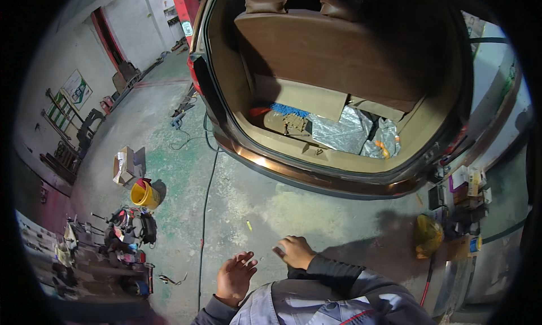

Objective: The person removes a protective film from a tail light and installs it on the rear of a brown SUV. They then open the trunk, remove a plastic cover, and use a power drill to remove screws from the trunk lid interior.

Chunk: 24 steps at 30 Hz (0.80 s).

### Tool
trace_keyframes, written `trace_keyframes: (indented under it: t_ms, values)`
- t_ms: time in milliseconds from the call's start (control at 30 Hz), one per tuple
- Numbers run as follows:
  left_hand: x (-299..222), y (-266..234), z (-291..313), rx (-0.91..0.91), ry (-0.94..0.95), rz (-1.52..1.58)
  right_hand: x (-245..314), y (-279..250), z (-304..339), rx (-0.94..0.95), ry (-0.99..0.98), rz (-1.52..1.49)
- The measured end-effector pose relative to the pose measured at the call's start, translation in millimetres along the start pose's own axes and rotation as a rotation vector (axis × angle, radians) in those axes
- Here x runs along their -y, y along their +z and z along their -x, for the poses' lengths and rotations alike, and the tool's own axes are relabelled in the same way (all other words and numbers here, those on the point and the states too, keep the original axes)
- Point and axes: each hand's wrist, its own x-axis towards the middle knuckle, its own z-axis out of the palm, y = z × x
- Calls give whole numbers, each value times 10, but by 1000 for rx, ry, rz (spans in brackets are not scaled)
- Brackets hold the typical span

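My left hand [235, 280] is raised in front of my body, palm turned partly up, fingers loosely bent and apart, with nothing in it. Close by on its right, my right hand [296, 253] shows its back; the thumb stands away from the fingers, and no held thing shows. Both hands are in the air over the concrete floor [237, 184]. Ahead of them is the open rear of a brown car [316, 181]. In its boot lie a silver sheet [341, 130], a blue fluffy cloth [289, 109] and a plastic bag with orange parts [389, 139].
A black cable [208, 212] runs along the floor to my left. Beyond it stand a yellow bucket [144, 195], a cardboard box [124, 164] and a cluttered pile of tools [127, 226]. A yellow bag [428, 235] and stacked boxes [468, 195] are on the right.
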Motion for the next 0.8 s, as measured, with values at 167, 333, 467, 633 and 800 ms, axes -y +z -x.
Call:
trace_keyframes:
  t_ms: [167, 333, 467, 633, 800]
  values:
    - [-497, 158, -785, -210, 25, -32, -1073, -234, -590, 86, 342, 5]
    - [-781, 556, -1618, -168, 79, -60, -1743, -453, -1395, -192, 547, -129]
    - [-1035, 719, -2313, -128, 37, -121, -2056, -493, -2078, -142, 529, -161]
    - [-1553, 795, -3374, -77, -78, -114, -2403, -490, -2927, -173, 575, -108]
    - [-2253, 1018, -4489, -20, -156, -250, -2851, -478, -3808, -173, 740, -137]
